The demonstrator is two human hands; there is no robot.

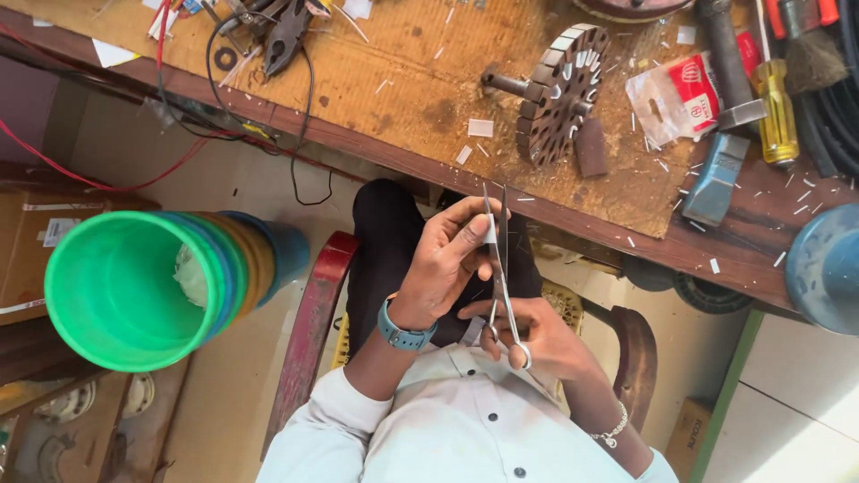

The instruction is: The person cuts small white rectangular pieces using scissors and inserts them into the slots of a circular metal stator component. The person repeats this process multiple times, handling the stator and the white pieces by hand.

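Observation:
My left hand [445, 258], with a blue-grey watch on its wrist, pinches a small white strip [490, 233] between thumb and fingers. Just below it, my right hand [541, 338], wearing a bracelet, has its fingers through the loops of a pair of steel scissors [499, 268]. The blades point up toward the workbench and stand slightly apart around the strip. Both hands are held over my lap, just short of the bench's near edge.
The wooden workbench [403, 98] carries a slotted metal rotor on a shaft [559, 89], pliers [286, 31], a yellow screwdriver [777, 107], a plastic packet [680, 94] and paper scraps. A stack of coloured plastic buckets [134, 286] stands at left. A blue round object [828, 268] is at right.

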